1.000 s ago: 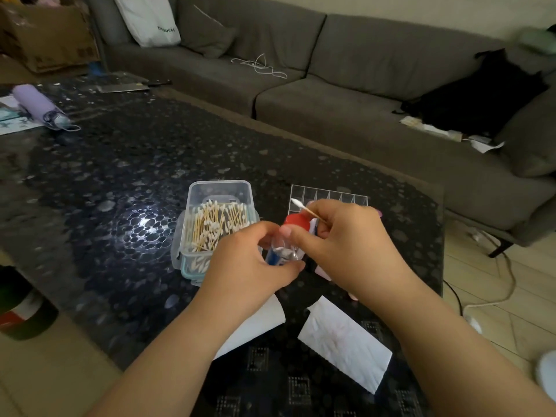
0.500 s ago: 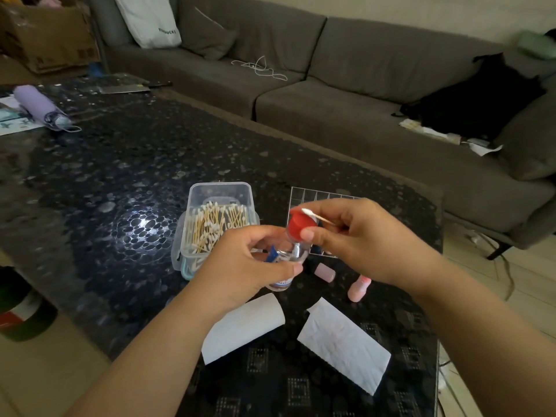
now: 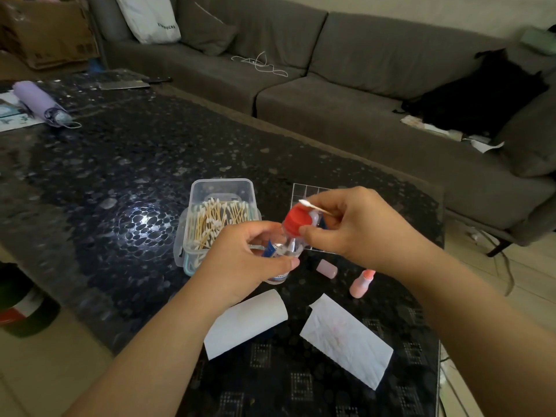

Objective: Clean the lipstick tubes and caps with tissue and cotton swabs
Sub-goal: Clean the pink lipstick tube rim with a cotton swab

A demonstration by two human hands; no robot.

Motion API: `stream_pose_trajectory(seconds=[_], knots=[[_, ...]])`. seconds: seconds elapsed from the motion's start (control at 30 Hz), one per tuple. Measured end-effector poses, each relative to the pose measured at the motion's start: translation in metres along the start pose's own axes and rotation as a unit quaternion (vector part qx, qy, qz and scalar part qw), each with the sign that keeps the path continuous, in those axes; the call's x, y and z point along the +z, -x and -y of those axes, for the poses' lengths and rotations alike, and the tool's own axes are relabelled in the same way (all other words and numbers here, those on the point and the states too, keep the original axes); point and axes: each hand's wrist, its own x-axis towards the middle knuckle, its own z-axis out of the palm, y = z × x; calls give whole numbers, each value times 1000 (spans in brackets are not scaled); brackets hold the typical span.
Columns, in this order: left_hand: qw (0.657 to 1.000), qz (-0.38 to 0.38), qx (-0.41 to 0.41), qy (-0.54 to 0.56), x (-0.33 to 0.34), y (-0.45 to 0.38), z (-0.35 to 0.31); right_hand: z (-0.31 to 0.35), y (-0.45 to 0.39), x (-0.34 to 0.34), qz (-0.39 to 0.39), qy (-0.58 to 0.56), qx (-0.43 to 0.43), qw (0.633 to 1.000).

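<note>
My left hand (image 3: 240, 260) grips a small clear bottle (image 3: 285, 245) above the table. My right hand (image 3: 358, 227) pinches the bottle's red cap (image 3: 296, 219) with thumb and finger, and a cotton swab (image 3: 316, 207) sticks out between its fingers, white tip to the left. On the table below lie a pink lipstick cap (image 3: 326, 268) and a pink lipstick tube (image 3: 361, 283) standing upright. Two white tissues lie nearer me, one (image 3: 245, 325) on the left and one (image 3: 346, 338) on the right.
A clear box of cotton swabs (image 3: 219, 218) stands open just left of my hands. A clear grid organiser (image 3: 304, 191) lies behind my right hand. The dark patterned table (image 3: 105, 164) holds a purple umbrella (image 3: 39, 102) far left. A grey sofa (image 3: 361, 85) runs behind.
Both hands have lifted the bottle a little and drawn apart, uncovering the lipstick cap and tube beneath. The red cap now stands higher and tilted over the bottle.
</note>
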Motion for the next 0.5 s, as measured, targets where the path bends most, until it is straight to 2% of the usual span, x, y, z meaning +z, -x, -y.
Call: stream_pose_trajectory(seconds=[0.07, 0.2, 0.37, 0.5], knots=[[1000, -10, 1, 3, -1, -1, 0, 1, 0, -2, 4, 2, 6, 1000], [1000, -27, 6, -11, 1, 0, -1, 1, -3, 4, -46, 31, 64, 996], [1000, -25, 0, -13, 0, 0, 0, 2, -3, 4, -21, -11, 43, 999], [999, -25, -3, -21, 1, 0, 0, 3, -5, 4, -43, -19, 51, 998]])
